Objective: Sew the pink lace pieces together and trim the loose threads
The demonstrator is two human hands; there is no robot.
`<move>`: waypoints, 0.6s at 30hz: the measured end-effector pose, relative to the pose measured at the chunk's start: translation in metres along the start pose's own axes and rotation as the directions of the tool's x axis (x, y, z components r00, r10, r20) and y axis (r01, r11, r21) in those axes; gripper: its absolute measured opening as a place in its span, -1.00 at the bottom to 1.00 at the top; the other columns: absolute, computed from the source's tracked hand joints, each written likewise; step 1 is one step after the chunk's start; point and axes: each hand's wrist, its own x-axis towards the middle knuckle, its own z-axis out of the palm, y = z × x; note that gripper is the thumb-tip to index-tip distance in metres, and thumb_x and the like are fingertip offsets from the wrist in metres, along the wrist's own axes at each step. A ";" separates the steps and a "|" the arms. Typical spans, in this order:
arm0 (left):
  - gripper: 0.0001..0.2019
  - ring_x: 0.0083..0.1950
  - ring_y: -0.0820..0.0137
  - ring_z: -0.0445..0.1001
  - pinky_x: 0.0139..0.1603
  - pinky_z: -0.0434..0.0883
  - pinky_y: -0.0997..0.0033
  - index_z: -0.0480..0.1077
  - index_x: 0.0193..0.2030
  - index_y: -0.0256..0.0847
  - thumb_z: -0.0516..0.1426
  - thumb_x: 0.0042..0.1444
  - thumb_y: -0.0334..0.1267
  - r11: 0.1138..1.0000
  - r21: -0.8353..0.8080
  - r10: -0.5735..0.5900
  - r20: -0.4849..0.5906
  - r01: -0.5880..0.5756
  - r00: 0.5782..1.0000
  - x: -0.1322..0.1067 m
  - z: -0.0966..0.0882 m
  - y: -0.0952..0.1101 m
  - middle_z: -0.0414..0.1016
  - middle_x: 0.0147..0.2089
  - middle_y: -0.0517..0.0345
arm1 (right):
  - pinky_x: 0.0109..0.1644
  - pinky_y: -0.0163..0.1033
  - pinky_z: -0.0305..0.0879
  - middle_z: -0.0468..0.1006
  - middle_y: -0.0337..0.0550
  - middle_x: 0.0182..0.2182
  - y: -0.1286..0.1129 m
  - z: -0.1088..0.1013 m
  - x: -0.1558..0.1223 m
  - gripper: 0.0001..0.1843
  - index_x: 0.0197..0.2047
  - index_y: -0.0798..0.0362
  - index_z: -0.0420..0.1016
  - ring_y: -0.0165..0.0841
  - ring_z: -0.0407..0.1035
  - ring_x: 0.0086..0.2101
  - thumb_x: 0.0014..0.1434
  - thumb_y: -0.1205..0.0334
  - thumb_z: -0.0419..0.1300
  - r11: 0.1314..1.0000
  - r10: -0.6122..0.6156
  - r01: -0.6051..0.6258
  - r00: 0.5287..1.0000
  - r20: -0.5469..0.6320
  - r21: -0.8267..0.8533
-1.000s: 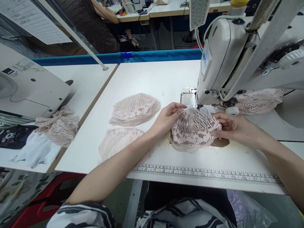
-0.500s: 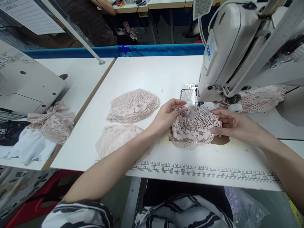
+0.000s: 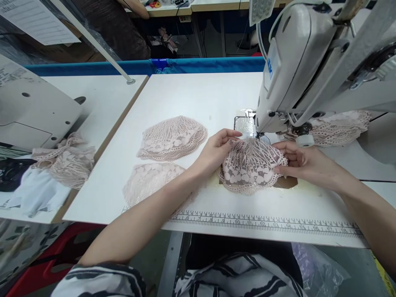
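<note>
A pale pink lace piece [image 3: 252, 167] lies under the needle area of the sewing machine [image 3: 286, 70], its scalloped edge toward me. At its upper left, my left hand [image 3: 221, 146] pinches the lace edge close to the presser foot [image 3: 259, 135]. On the other side my right hand [image 3: 298, 163] grips the right edge between thumb and fingers. Left of my hands are a stack of lace pieces [image 3: 173, 138] and a paler lace piece [image 3: 151, 181], partly hidden by my left forearm.
More lace [image 3: 337, 128] lies behind the needle, under the machine arm. A printed ruler [image 3: 262, 222] runs along the table's front edge. On the left table are bunched lace [image 3: 68, 161], white cloth [image 3: 38, 189] and another machine [image 3: 34, 103]. A person's arm [image 3: 136, 8] shows beyond the blue cloth.
The view has shifted very slightly. Both hands keep their hold on the lace, which stays in nearly the same place under the needle.
</note>
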 end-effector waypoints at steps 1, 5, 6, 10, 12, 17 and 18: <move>-0.68 -0.06 0.33 0.53 0.01 0.48 0.14 0.40 -0.04 -0.21 0.00 0.14 -0.58 1.000 -0.002 0.000 0.001 0.000 1.000 0.000 0.000 0.000 0.53 -0.05 0.07 | -0.26 -0.11 0.49 0.59 -0.09 -0.17 0.001 0.000 0.000 -0.66 -0.25 -0.04 0.51 -0.24 0.48 -0.32 -0.03 -0.06 0.33 1.000 0.009 -0.009 0.999 0.031 0.009; -0.68 -0.06 0.32 0.53 -0.01 0.49 0.16 0.39 -0.03 -0.19 0.01 0.14 -0.56 1.000 -0.008 0.007 0.010 -0.007 1.000 0.000 -0.001 -0.001 0.52 -0.03 0.06 | -0.25 -0.09 0.49 0.59 -0.09 -0.23 0.002 0.000 0.001 -0.66 -0.23 -0.04 0.51 -0.23 0.48 -0.30 0.00 -0.07 0.31 0.999 0.004 -0.009 0.996 0.085 0.050; -0.68 -0.07 0.32 0.53 -0.03 0.49 0.16 0.39 -0.03 -0.19 0.01 0.14 -0.55 1.000 -0.005 0.007 0.012 -0.007 1.000 0.001 -0.001 -0.002 0.52 -0.03 0.06 | -0.26 -0.09 0.49 0.59 -0.08 -0.24 0.002 0.000 0.001 -0.66 -0.23 -0.03 0.51 -0.23 0.48 -0.31 0.00 -0.06 0.32 0.998 -0.005 0.000 0.997 0.082 0.059; -0.68 -0.13 0.35 0.54 -0.10 0.50 0.20 0.39 -0.03 -0.18 -0.01 0.14 -0.55 1.000 -0.002 0.008 0.025 -0.008 1.000 0.001 -0.003 -0.003 0.53 -0.07 0.06 | -0.31 -0.10 0.47 0.58 -0.04 -0.19 0.003 0.001 0.000 -0.66 -0.22 -0.03 0.49 -0.24 0.46 -0.34 0.01 -0.05 0.32 0.996 -0.031 0.027 0.998 0.052 0.083; -0.68 -0.15 0.36 0.54 -0.11 0.50 0.22 0.39 -0.03 -0.18 0.01 0.14 -0.54 1.000 -0.007 0.017 0.035 -0.016 0.999 0.001 -0.003 -0.004 0.54 -0.09 0.06 | -0.33 -0.11 0.45 0.58 -0.04 -0.20 0.003 0.002 0.000 -0.65 -0.19 -0.04 0.49 -0.24 0.46 -0.34 0.01 -0.04 0.33 0.995 -0.036 0.032 0.998 0.044 0.091; -0.73 -0.22 0.39 0.53 -0.23 0.50 0.29 0.43 -0.10 -0.16 0.06 0.10 -0.50 0.994 0.007 0.108 0.078 -0.109 0.991 -0.005 -0.006 -0.001 0.54 -0.17 0.11 | -0.42 -0.18 0.37 0.56 -0.14 -0.34 0.001 0.003 -0.001 -0.56 -0.04 -0.05 0.46 -0.29 0.42 -0.41 0.03 -0.03 0.30 0.997 0.006 -0.011 0.998 0.060 0.081; -0.75 -0.24 0.40 0.53 -0.26 0.50 0.32 0.46 -0.16 -0.15 0.05 0.10 -0.50 0.986 0.024 0.158 0.125 -0.162 0.980 -0.008 -0.006 0.000 0.55 -0.21 0.13 | -0.45 -0.20 0.33 0.54 -0.17 -0.37 0.000 0.003 -0.001 -0.54 -0.02 -0.05 0.46 -0.31 0.40 -0.44 0.03 -0.04 0.29 0.998 0.020 -0.024 0.998 0.054 0.066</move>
